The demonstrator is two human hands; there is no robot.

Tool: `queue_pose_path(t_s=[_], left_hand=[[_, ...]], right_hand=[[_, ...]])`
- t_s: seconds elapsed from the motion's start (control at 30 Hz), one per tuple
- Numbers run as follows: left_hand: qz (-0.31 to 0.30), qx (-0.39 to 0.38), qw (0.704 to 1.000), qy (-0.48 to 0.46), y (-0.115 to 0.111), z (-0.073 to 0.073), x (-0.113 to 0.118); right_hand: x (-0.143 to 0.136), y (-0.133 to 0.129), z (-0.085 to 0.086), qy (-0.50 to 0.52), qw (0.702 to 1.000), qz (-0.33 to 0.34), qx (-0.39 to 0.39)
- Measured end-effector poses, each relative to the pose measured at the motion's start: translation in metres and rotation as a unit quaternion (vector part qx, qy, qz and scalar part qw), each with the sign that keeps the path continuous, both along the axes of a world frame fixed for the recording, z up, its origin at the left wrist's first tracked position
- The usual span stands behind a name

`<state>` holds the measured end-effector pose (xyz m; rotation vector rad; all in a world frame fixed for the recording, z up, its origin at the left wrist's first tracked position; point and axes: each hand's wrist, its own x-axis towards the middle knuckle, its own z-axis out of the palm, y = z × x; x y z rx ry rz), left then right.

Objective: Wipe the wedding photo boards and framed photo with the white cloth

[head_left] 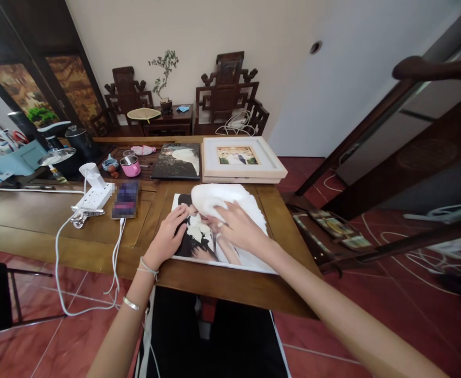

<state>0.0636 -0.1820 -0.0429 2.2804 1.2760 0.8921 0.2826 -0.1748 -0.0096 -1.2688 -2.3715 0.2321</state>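
A large wedding photo panel (199,236) lies flat near the table's front edge. My left hand (170,233) rests on its left side with the fingers stretched out, steadying nothing else I can see. Bunched under the fingers of my right hand (238,226) is a white cloth (208,199), pressed against the upper middle of the panel. White fluffy material spreads along the panel's upper right; whether it is all one cloth I cannot tell. My right hand and forearm hide part of the picture.
Behind the panel are light-framed pictures (271,160) and a dark photo album (177,161). To the left lie a phone (126,199), a white power strip (96,197) with cables, a pink cup (130,165) and a blue organiser box (21,157). A dark wooden frame (320,142) stands right.
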Motion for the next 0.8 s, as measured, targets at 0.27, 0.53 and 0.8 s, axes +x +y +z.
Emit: queue_pose_path(t_s=[0.27, 0.53, 0.8], left_hand=[[0.001, 0.014, 1.000, -0.006, 0.001, 0.002, 0.001], [0.005, -0.011, 1.000, -0.007, 0.000, 0.003, 0.001], [0.006, -0.012, 1.000, -0.013, 0.000, 0.006, 0.001]], right_hand=[[-0.044, 0.032, 0.005, 0.020, 0.999, 0.048, 0.004], [0.046, 0.019, -0.014, 0.016, 0.998, -0.051, 0.024], [0.071, -0.010, -0.024, -0.013, 0.995, -0.051, 0.079]])
